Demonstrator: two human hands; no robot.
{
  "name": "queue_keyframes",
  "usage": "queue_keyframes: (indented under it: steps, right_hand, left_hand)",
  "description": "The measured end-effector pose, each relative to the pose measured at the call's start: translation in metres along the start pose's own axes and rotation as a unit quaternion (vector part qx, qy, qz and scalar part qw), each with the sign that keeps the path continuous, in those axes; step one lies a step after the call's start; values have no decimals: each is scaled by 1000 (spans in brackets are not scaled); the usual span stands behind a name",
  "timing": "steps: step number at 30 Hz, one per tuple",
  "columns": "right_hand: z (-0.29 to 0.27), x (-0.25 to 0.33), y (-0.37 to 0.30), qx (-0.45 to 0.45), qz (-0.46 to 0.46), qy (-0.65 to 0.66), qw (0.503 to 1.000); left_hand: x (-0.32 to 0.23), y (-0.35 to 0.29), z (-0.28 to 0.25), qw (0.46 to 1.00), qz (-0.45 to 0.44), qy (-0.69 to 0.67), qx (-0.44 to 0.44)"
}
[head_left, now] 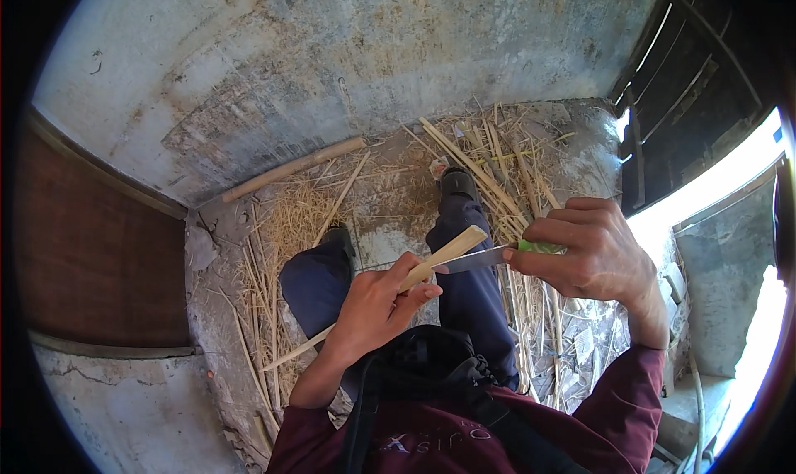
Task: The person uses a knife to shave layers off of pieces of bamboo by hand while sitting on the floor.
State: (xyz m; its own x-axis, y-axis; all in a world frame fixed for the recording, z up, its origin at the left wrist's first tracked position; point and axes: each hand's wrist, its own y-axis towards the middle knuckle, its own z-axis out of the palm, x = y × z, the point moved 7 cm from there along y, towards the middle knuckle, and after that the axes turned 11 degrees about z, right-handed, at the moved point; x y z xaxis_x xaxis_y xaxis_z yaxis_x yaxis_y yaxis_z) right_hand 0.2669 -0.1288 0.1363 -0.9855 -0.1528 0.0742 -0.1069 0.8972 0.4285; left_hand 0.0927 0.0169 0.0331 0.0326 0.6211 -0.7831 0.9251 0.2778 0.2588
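My left hand (375,308) is closed round a pale bamboo strip (456,247), which slants up to the right past my fingertips. Its thinner tail comes out below the hand toward the lower left. My right hand (590,252) grips a knife by its green handle. The knife blade (477,260) points left, and its tip is close beside the strip near my left thumb and fingers. Whether the edge touches the strip, I cannot tell. Both hands are held above my legs.
Curled shavings (294,218) and long strips cover the floor at left. A bundle of bamboo strips (489,163) lies ahead on the right. A round pole (294,169) rests along the stained wall (398,51). A brown panel (99,242) stands at left; bright light enters at right.
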Motion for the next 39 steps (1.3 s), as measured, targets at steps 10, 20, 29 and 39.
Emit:
queue_keyframes:
  steps: [10,20,29,39]
  right_hand:
    - [-5,-5,21,36,-37,50,997]
    - [3,-6,21,38,-9,42,998]
    - [2,-14,22,43,-16,87,995]
    - [18,-1,-5,-47,110,104,987]
  left_hand:
    - [9,-3,0,999,1,45,-21]
    - [14,-3,-1,997,-12,45,-68]
    - [24,-3,7,998,-37,-47,-16]
    - [30,-4,-1,990,-63,-123,-20]
